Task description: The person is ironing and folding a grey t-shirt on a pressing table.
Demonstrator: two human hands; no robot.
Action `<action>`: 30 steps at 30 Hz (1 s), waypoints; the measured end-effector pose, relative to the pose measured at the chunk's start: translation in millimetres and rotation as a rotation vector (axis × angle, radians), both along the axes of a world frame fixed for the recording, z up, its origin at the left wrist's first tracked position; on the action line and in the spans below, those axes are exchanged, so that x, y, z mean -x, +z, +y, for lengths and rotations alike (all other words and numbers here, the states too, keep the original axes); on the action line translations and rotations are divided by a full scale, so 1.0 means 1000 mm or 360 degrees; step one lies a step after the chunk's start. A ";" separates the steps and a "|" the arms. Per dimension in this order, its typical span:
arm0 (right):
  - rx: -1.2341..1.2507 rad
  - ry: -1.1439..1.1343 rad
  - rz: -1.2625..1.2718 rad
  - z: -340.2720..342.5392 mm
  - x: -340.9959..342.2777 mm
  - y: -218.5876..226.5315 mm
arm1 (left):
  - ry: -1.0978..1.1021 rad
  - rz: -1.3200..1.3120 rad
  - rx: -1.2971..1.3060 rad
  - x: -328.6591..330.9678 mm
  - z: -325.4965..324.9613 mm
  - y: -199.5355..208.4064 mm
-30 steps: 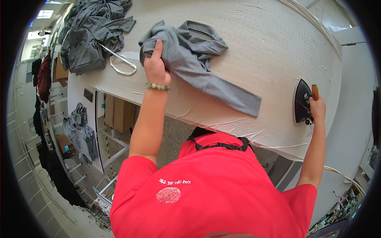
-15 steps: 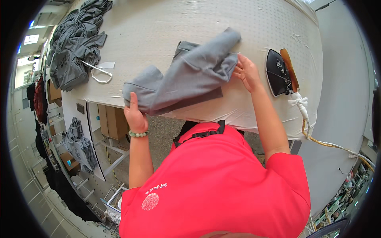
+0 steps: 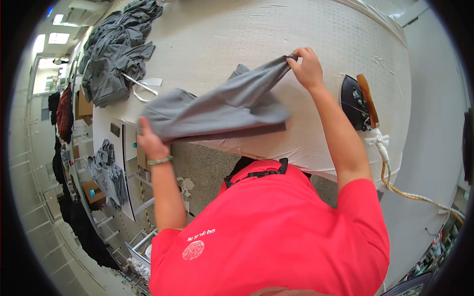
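A grey garment (image 3: pixel 217 111) stretches between my two hands above the near edge of the white padded table (image 3: pixel 237 34). My right hand (image 3: pixel 307 69) pinches its upper right corner and pulls it taut. At the garment's left end, my left hand (image 3: pixel 153 143) grips the edge, the thumb on top and the other fingers hidden beneath. Part of the cloth hangs in folds below the stretched edge and is slightly blurred. What kind of garment it is, I cannot tell.
An iron (image 3: pixel 354 102) with a wooden handle rests at the table's right, its wrapped hose (image 3: pixel 381 148) running off the edge. Crumpled grey garments (image 3: pixel 111 64) heap at the far left beside a white cord loop (image 3: pixel 143 92). More grey garments (image 3: pixel 107 170) hang below left.
My right hand has closed on the garment's corner and drawn it up. My left hand has shifted left with its end, so the cloth is now stretched out.
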State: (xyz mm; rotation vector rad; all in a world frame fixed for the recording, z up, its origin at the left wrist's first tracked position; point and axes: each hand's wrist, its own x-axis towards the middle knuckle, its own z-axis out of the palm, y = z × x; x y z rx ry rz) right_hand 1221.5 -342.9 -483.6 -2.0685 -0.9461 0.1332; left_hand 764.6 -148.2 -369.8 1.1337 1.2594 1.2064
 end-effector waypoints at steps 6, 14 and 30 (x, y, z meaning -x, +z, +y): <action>-0.0682 0.0060 0.0554 -0.047 0.115 0.108 | -0.0041 0.0241 -0.0819 0.033 0.132 0.175; -0.0732 -0.0164 0.0144 -0.101 0.187 0.072 | -0.0293 0.1406 -0.0411 -0.048 0.255 0.028; 0.0258 -0.0475 0.1385 -0.093 0.174 0.003 | -0.3045 0.1691 -0.0320 -0.201 0.127 -0.089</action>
